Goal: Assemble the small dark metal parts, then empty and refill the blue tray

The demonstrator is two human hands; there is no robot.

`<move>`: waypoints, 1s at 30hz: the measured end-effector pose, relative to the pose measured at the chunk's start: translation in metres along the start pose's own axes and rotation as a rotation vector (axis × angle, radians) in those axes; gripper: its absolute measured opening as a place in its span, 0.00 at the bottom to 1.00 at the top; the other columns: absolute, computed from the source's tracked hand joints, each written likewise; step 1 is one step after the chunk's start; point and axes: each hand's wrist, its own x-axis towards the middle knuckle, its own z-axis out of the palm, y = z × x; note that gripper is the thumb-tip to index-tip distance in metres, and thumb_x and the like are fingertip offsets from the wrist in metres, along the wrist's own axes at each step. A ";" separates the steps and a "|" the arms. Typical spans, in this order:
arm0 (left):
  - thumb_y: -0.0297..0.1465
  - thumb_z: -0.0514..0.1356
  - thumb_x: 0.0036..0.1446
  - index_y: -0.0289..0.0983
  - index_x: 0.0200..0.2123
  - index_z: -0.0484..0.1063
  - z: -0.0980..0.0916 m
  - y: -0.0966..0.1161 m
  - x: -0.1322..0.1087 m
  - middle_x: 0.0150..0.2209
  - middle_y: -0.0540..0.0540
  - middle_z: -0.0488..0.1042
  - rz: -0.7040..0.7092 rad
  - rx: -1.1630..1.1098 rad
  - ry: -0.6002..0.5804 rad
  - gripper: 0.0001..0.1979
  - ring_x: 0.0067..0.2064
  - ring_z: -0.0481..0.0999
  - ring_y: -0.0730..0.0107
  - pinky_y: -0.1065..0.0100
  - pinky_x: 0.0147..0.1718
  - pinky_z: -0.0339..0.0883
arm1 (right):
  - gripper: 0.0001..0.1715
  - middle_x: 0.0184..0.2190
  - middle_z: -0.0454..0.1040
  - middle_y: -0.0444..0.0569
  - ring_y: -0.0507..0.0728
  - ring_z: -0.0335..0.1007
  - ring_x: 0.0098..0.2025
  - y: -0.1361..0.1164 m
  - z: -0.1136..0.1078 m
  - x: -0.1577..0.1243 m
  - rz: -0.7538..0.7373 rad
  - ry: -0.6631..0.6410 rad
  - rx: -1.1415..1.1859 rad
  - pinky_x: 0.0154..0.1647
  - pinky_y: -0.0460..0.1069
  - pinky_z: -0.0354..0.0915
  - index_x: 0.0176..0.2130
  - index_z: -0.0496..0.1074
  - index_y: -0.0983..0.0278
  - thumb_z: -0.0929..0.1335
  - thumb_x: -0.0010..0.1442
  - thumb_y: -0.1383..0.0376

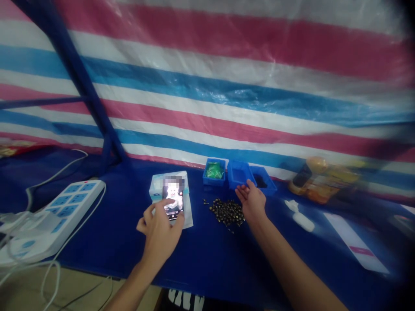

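My left hand [162, 229] is at a lit phone [173, 201] that leans against a white and light-blue box [157, 183]. Its index finger rests on the screen, the thumb lies by the phone's lower right edge, and the other fingers are loosely bent. My right hand [253, 199] has its thumb and fingers at the near right corner of a blue plastic bin [239, 173], which looks bare inside and slightly tilted. In front of that bin lies a pile of small dark, brassy metal parts [227, 211], their exact kind too small to tell.
Left of the bin stands a blue bin with green packets [214, 170]; to its right, another holds dark pieces [260, 180]. A power strip [61, 211] with cables, blurred yellow-orange packages [319, 181], a white object [303, 221] and a white strip [355, 242] lie around. Striped sheeting hangs behind.
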 end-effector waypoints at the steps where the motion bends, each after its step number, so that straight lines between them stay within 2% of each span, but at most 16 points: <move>1: 0.37 0.56 0.58 0.40 0.48 0.65 0.001 -0.005 0.005 0.49 0.40 0.70 -0.003 0.032 -0.014 0.16 0.59 0.59 0.46 0.41 0.53 0.48 | 0.12 0.21 0.70 0.42 0.54 0.75 0.30 0.002 0.000 0.002 0.002 0.011 -0.005 0.35 0.51 0.76 0.32 0.62 0.64 0.71 0.55 0.66; 5: 0.37 0.58 0.55 0.39 0.49 0.63 0.011 -0.006 0.033 0.50 0.37 0.70 0.037 0.053 -0.002 0.19 0.59 0.57 0.43 0.37 0.52 0.46 | 0.09 0.27 0.73 0.45 0.56 0.76 0.33 0.004 0.000 0.003 0.084 -0.039 -0.041 0.36 0.52 0.76 0.37 0.63 0.63 0.69 0.58 0.65; 7: 0.36 0.60 0.54 0.39 0.51 0.61 0.016 0.004 0.042 0.51 0.36 0.69 0.060 0.024 0.043 0.22 0.60 0.56 0.41 0.36 0.53 0.45 | 0.10 0.30 0.72 0.46 0.56 0.76 0.33 0.001 -0.004 -0.003 0.151 -0.041 -0.030 0.35 0.52 0.76 0.41 0.63 0.62 0.67 0.59 0.64; 10: 0.34 0.60 0.54 0.40 0.52 0.62 0.022 0.030 0.040 0.53 0.38 0.68 0.182 -0.088 0.074 0.23 0.60 0.57 0.42 0.38 0.54 0.47 | 0.15 0.26 0.66 0.40 0.52 0.70 0.23 -0.007 -0.021 -0.011 0.188 0.076 0.011 0.24 0.48 0.72 0.41 0.63 0.60 0.69 0.55 0.61; 11: 0.33 0.60 0.55 0.41 0.52 0.62 0.025 0.040 0.037 0.53 0.40 0.68 0.249 -0.154 0.032 0.21 0.59 0.59 0.46 0.41 0.55 0.50 | 0.15 0.24 0.64 0.39 0.50 0.66 0.20 -0.010 -0.029 -0.011 0.182 0.109 0.023 0.20 0.46 0.69 0.40 0.63 0.59 0.70 0.54 0.60; 13: 0.33 0.57 0.58 0.41 0.55 0.60 0.031 0.061 0.030 0.54 0.41 0.67 0.371 -0.307 -0.139 0.22 0.56 0.64 0.54 0.50 0.54 0.58 | 0.14 0.22 0.60 0.37 0.47 0.60 0.17 -0.017 -0.046 -0.006 0.171 0.150 0.044 0.14 0.42 0.61 0.37 0.62 0.60 0.70 0.54 0.61; 15: 0.33 0.57 0.59 0.42 0.55 0.61 0.041 0.081 0.027 0.53 0.44 0.68 0.462 -0.369 -0.267 0.20 0.56 0.65 0.57 0.54 0.52 0.60 | 0.11 0.20 0.59 0.36 0.46 0.58 0.17 -0.025 -0.059 0.005 0.168 0.167 0.055 0.13 0.40 0.59 0.34 0.61 0.61 0.69 0.55 0.64; 18: 0.32 0.57 0.58 0.43 0.49 0.67 0.059 0.104 0.032 0.49 0.46 0.71 0.566 -0.314 -0.326 0.14 0.54 0.66 0.56 0.53 0.51 0.59 | 0.14 0.18 0.58 0.35 0.44 0.55 0.15 -0.034 -0.068 0.025 0.141 0.251 0.030 0.12 0.38 0.57 0.29 0.59 0.62 0.70 0.55 0.67; 21: 0.36 0.56 0.61 0.42 0.48 0.69 0.077 0.117 0.039 0.46 0.45 0.72 0.572 -0.194 -0.313 0.13 0.49 0.67 0.54 0.52 0.46 0.60 | 0.16 0.17 0.58 0.35 0.44 0.58 0.15 -0.038 -0.065 0.037 0.135 0.323 -0.022 0.14 0.38 0.63 0.27 0.59 0.63 0.72 0.55 0.67; 25: 0.41 0.55 0.61 0.44 0.53 0.68 0.097 0.124 0.039 0.54 0.41 0.65 0.650 -0.028 -0.280 0.18 0.54 0.62 0.48 0.49 0.48 0.58 | 0.15 0.19 0.63 0.38 0.46 0.64 0.18 -0.037 -0.059 0.041 0.160 0.315 -0.070 0.21 0.41 0.71 0.28 0.61 0.63 0.71 0.56 0.63; 30: 0.44 0.53 0.62 0.40 0.49 0.71 0.109 0.128 0.038 0.52 0.38 0.65 0.642 0.071 -0.211 0.19 0.53 0.61 0.46 0.46 0.48 0.56 | 0.17 0.19 0.63 0.38 0.47 0.65 0.18 -0.033 -0.054 0.047 0.142 0.309 -0.114 0.21 0.42 0.72 0.29 0.61 0.63 0.72 0.55 0.59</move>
